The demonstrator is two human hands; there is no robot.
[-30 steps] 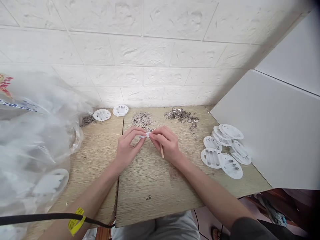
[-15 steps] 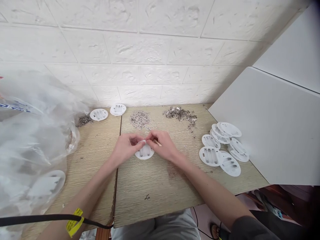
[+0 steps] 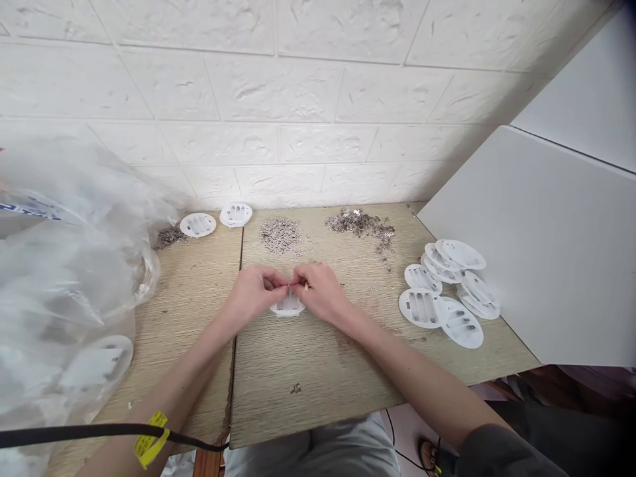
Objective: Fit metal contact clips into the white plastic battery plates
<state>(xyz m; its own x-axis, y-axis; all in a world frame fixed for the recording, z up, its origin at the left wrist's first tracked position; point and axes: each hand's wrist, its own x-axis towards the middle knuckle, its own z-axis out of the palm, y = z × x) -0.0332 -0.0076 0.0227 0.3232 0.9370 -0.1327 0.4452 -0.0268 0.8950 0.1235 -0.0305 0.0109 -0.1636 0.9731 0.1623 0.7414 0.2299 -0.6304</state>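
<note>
In the middle of the table lies a white round plastic battery case, its slots facing up and its far part hidden under my fingers. My left hand is closed at the case's far left edge, thumb and fingers pinched on it. Close beside it, my right hand is closed with thumb and forefinger together over the same edge. A short pale stick, wooden in look, pokes out of its grip. The fingertips of both hands almost meet, and any small part between them is too small to make out.
Small metal pieces lie heaped behind my hands, with a darker heap of metal contacts farther right. Several white cases overlap at the right by a white panel. Clear plastic bags fill the left; a black cable crosses the front.
Both hands have shifted slightly over the battery case and now cover more of it. The right hand's stick shows less, and the view has moved a little.
</note>
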